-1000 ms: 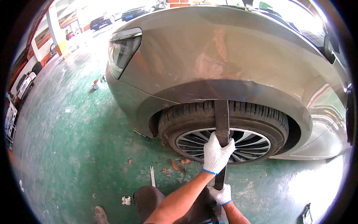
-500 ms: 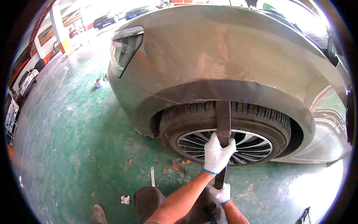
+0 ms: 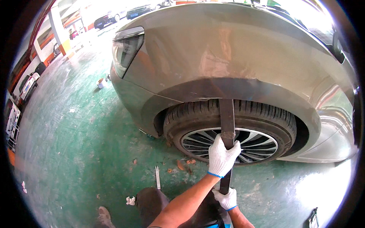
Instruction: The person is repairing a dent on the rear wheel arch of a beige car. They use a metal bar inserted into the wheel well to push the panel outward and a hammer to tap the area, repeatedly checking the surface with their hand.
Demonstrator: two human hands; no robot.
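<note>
A long, flat, dark metal pry bar (image 3: 227, 118) stands nearly upright in front of the car's front wheel. Its top end goes under the lip of the wheel arch (image 3: 213, 89), where the tip is hidden. White-gloved, my left hand (image 3: 223, 155) is closed round the bar's middle, over the spoked rim. Lower down, my right hand (image 3: 227, 199), also gloved, grips the bottom end close to my knees. Behind the bar are the black tyre (image 3: 266, 114) and the silver-and-black rim (image 3: 258, 146). The grey-beige fender (image 3: 235, 45) above shows reflections and small marks near the arch edge.
A pale flat tool with a notched end (image 3: 157, 178) lies on the green floor (image 3: 76, 152) by my left knee, near crumpled white paper (image 3: 130, 200). Dry leaves (image 3: 180, 164) lie before the tyre. A small can (image 3: 101, 83) stands left of the car; a dark tool (image 3: 313, 218) lies lower right.
The view has shifted slightly, so the car sits a little higher and the floor things a little lower. Both hands keep their hold on the pry bar, which has hardly moved.
</note>
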